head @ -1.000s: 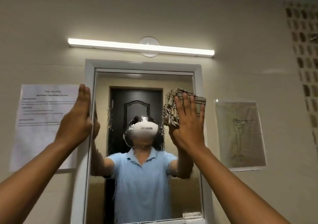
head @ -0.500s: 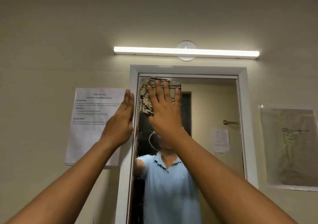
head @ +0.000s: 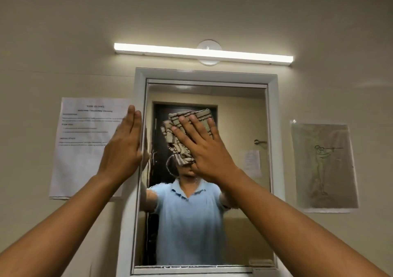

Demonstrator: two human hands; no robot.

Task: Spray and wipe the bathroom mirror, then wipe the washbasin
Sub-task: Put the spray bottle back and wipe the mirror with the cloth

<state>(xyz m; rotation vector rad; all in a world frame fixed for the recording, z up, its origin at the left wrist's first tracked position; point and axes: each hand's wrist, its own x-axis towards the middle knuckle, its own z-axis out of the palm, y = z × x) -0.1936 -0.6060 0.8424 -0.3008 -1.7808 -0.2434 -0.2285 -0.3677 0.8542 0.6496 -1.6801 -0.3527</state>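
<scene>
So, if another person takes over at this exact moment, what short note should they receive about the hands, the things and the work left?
Left hand: flat, fingers straight, resting on the left edge of the mirror frame.
Right hand: flat, pressing the striped cloth on the mirror, upper middle.
Done: the mirror looks sprayed; droplets show on the lower glass.
Left: wipe the lower glass, then the washbasin. Neither spray bottle nor basin is in view.

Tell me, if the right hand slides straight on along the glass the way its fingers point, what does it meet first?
The right hand, pressing the cloth flat on the mirror, points up and slightly left. It would probably meet the white frame at the top first.
</scene>
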